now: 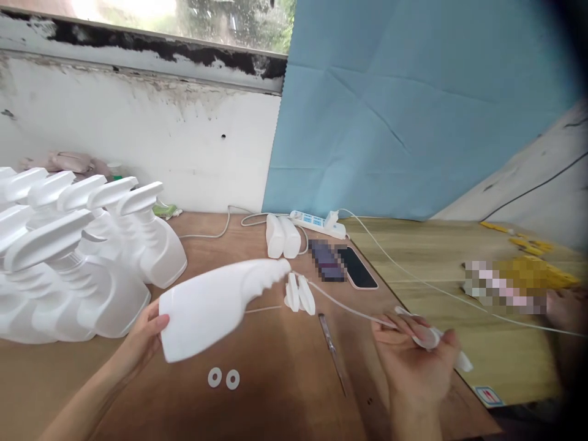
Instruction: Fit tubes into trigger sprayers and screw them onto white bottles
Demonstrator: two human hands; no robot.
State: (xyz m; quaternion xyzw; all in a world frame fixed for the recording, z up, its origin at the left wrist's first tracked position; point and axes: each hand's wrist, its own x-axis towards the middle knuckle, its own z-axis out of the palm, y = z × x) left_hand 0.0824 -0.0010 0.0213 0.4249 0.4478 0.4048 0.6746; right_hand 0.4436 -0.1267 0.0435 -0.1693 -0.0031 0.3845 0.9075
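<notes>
The bottle [215, 306] is held above the surface [285, 404], its base gripped by the left hand [144, 337] and its long axis pointing to 2 o'clock. At 3 o'clock the right hand [413, 361] pinches a spray head [429, 335] (its tube [340, 304] trails toward the bottle's neck). Two washers [223, 378] lie at 6 o'clock.

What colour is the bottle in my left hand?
Plain white: left hand grips the bottle, right hand a spray head. Head view.

White spray bottles [92, 263] stand at the left, two washers [223, 378] on the table [275, 404], a phone [361, 268] beside a power strip [319, 223].
</notes>
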